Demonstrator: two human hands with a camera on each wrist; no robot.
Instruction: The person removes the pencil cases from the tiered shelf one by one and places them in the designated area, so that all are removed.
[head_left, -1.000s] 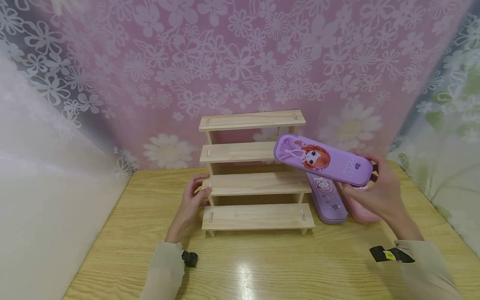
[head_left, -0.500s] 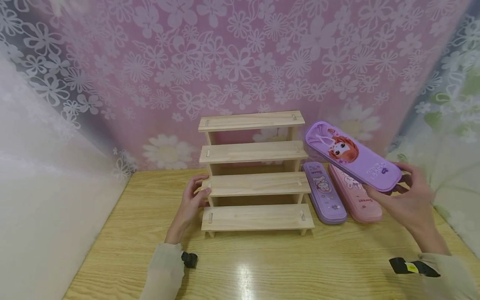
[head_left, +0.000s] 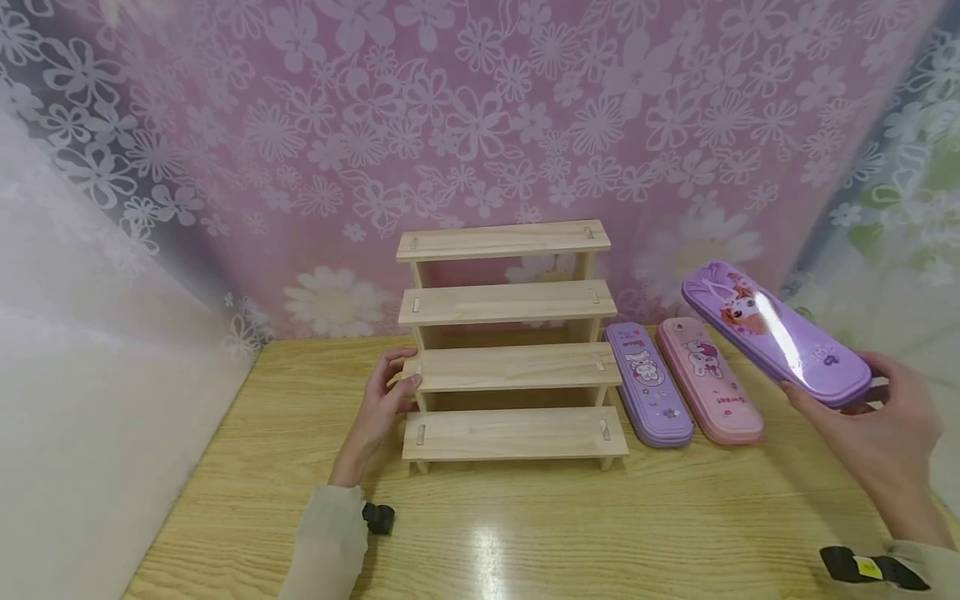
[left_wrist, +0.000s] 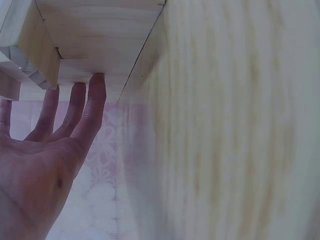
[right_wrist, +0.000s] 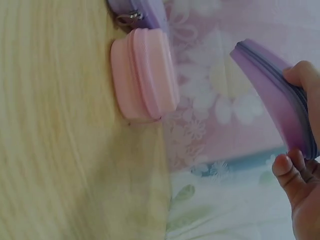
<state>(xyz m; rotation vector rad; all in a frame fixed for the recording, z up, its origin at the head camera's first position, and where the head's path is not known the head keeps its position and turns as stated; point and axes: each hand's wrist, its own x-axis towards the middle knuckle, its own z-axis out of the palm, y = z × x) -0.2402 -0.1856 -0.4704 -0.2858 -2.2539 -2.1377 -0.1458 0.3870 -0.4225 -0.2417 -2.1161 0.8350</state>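
A pale wooden stepped display rack (head_left: 513, 367) stands in the middle of the table. My left hand (head_left: 384, 407) holds its left side at the second-lowest step, thumb at the front and fingers behind; in the left wrist view, fingertips (left_wrist: 98, 79) touch the wood. Off to the right, my right hand (head_left: 881, 417) grips one end of a purple pencil case (head_left: 787, 337) with a red-haired doll picture. That case is tilted in the air, its dark zipper edge showing in the right wrist view. A purple pencil case (head_left: 649, 387) and a pink one (head_left: 708, 383) lie below.
Both lying cases are side by side, close to the rack's right side. The wood-grain table (head_left: 300, 533) has flower-printed curtain (head_left: 480, 125) behind it and pale curtains at its left and right.
My right hand has carried the held pencil case right, away from the rack, uncovering the two lying cases. My left hand stays at the rack.
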